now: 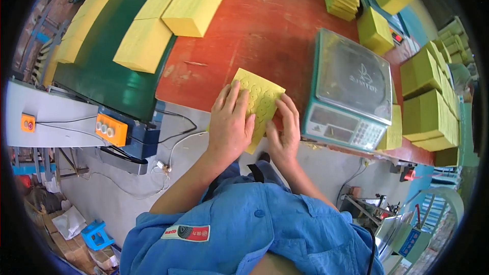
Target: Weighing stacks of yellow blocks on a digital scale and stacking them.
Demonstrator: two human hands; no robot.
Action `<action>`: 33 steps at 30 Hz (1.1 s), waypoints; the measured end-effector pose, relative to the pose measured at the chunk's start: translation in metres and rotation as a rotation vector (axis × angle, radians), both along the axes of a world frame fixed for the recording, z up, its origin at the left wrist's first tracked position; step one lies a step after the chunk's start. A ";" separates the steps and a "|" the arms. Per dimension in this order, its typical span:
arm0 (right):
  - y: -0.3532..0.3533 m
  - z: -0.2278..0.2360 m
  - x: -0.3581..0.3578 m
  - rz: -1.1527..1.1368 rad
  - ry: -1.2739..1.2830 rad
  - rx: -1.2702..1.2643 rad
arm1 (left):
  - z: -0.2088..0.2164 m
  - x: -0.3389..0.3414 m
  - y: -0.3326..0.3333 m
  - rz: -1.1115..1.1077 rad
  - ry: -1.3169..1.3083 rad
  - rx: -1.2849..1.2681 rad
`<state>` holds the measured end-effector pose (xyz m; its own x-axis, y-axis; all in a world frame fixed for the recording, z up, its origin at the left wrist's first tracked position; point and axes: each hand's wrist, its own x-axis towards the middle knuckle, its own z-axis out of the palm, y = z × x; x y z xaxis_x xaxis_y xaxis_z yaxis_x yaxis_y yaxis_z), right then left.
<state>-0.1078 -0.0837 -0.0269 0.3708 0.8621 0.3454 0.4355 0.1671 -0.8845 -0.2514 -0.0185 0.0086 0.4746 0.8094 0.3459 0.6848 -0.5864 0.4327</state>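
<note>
A yellow sheet [263,97] with rows of rounded cut shapes is between my two hands at the front edge of the red table. My left hand [229,125] grips its left side, fingers lying over the face and thumb pointing inward. At the right edge, my right hand [285,133] holds the same sheet between thumb and bent fingers. The sheet is tilted, its far corner over the tabletop and its lower corner past the edge. What lies under the fingers is hidden.
Right of my hands stands a teal weighing scale [351,76] on the red table [244,25]. Yellow stacks [425,114] crowd the far right. Long yellow blocks [145,43] rest along the green conveyor [122,86] at left. An orange button box [111,129] is mounted in front of it.
</note>
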 end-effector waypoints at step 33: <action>-0.068 0.146 0.218 -0.429 -0.534 0.209 | 0.066 0.266 -0.013 -0.412 -1.358 -1.607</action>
